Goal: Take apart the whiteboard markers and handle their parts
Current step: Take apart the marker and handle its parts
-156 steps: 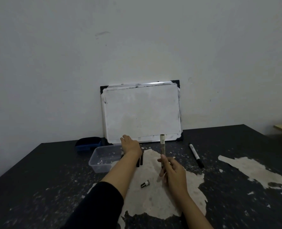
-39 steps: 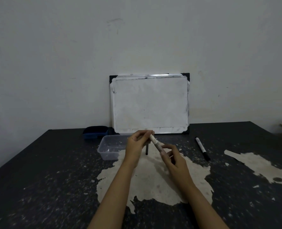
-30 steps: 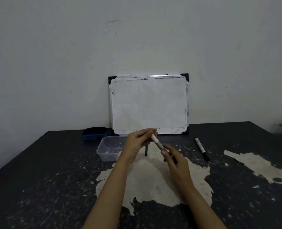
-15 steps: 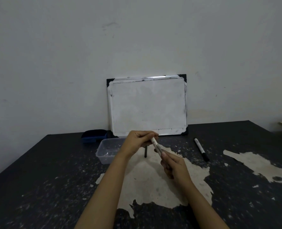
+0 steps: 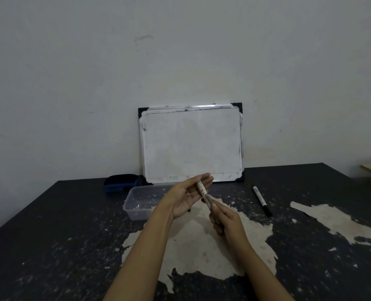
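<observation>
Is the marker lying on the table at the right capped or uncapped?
Capped, it seems. The marker lies flat on the table, its near end black and blunt like a cap; no tip shows.

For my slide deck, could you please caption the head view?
Right hand holds a marker barrel against the open left hand, above a worn table.

Two markers (image 5: 204, 194) (image 5: 262, 200) (one whiteboard (image 5: 192, 144))

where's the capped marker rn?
In the head view, the capped marker lies on the table, on the person's right, past the right hand and just below the whiteboard's lower right corner.
</observation>
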{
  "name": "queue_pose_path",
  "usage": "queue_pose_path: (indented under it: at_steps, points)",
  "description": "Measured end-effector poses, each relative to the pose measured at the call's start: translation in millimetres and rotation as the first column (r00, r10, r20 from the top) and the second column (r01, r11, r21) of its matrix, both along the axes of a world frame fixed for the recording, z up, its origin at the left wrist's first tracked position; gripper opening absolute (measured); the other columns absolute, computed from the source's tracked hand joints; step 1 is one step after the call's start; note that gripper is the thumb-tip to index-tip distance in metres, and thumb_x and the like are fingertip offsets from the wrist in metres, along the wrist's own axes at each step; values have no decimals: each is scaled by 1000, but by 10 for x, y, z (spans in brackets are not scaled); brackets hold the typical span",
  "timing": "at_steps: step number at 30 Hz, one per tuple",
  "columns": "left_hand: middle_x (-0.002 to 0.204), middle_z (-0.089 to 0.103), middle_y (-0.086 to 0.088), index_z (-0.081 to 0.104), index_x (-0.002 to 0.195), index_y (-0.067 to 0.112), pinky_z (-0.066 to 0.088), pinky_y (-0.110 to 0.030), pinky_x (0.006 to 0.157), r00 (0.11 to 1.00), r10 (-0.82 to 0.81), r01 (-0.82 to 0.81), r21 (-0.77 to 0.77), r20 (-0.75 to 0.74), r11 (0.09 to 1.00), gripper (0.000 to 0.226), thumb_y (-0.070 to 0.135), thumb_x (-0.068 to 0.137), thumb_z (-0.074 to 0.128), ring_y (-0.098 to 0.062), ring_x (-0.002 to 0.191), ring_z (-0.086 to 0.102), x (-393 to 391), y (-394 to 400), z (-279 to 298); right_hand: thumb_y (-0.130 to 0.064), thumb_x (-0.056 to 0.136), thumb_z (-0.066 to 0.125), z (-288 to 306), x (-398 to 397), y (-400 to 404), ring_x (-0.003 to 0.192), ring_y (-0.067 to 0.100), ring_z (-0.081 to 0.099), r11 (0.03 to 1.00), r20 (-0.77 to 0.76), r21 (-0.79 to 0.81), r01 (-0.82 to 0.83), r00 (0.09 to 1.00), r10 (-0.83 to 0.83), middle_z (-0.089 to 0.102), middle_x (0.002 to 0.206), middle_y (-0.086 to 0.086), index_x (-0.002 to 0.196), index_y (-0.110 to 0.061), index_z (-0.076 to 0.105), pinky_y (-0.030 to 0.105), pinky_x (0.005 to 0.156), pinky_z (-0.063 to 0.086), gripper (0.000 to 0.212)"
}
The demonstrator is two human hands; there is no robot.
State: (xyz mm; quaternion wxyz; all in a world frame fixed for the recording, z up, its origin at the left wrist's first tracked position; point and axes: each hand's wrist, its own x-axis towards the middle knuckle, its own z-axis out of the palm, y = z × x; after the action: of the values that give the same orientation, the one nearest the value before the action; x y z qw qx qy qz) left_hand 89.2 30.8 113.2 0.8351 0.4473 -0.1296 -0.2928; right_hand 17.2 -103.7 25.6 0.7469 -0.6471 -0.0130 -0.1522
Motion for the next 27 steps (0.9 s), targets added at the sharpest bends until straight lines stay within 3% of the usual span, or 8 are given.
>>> queue_pose_path:
  at_steps: [6, 10, 16, 19, 21, 25, 27]
  points:
    - [121, 68, -13, 64, 118, 5, 58, -27, 87, 985, 127, -133, 43, 117, 990, 34, 27, 99, 48, -19, 111, 66, 8, -71, -137, -23, 101, 55, 8, 17, 17, 45, 11, 36, 999, 10, -25, 23, 1000, -23, 57, 67, 7, 109, -10, 65, 21, 41, 29, 19]
    - [120, 69, -14, 66, 116, 3, 58, -25, 84, 992, 95, -99, 49, 88, 994, 28, 18, 97, 51, -18, 107, 68, 38, -82, -110, -24, 101, 55, 6, -11, -23, 42, 11, 34, 1000, 1, -18, 13, 1000, -13, 56, 64, 6, 93, -11, 54, 20, 39, 27, 16]
    - [128, 65, -12, 60, 125, 6, 55, -28, 93, 966, 162, -167, 7, 203, 986, 34, 23, 97, 52, -21, 118, 63, -33, -160, -200, -28, 99, 58, 40, -35, -1, 46, 10, 41, 997, -7, -26, 67, 998, -67, 61, 67, 5, 103, -3, 55, 20, 43, 33, 25]
    - [123, 69, -4, 57, 130, 18, 54, -33, 95, 905, 232, -278, 82, 358, 957, 53, 32, 79, 67, -16, 113, 66, -86, -278, -306, -30, 97, 62, 45, -26, -11, 46, 11, 43, 997, -10, 5, 81, 997, -81, 66, 70, 8, 103, -3, 52, 21, 44, 35, 29]
    - [117, 70, -7, 60, 125, 14, 53, -34, 94, 885, 296, -353, 103, 358, 930, 60, 36, 70, 74, -17, 108, 68, -105, -390, -385, -28, 97, 62, 51, -27, -43, 47, 11, 46, 994, -3, 36, 107, 994, -107, 68, 73, 9, 103, -3, 51, 21, 44, 37, 29]
    - [95, 72, -13, 71, 97, 5, 56, -21, 77, 895, 361, -389, 64, 263, 919, 13, 11, 90, 63, -20, 88, 67, -90, -614, -483, -25, 96, 66, 53, -3, -240, 60, 16, 63, 979, 7, 57, 194, 981, -195, 75, 90, 12, 104, -6, 55, 25, 51, 47, 24]
    - [91, 71, -14, 70, 98, 0, 57, -21, 74, 897, 385, -411, 86, 216, 908, 13, 6, 92, 60, -19, 83, 66, -44, -691, -459, -22, 96, 66, 37, 16, -379, 76, 20, 68, 971, 26, 17, 238, 971, -238, 73, 97, 11, 103, -10, 64, 25, 61, 53, 14]
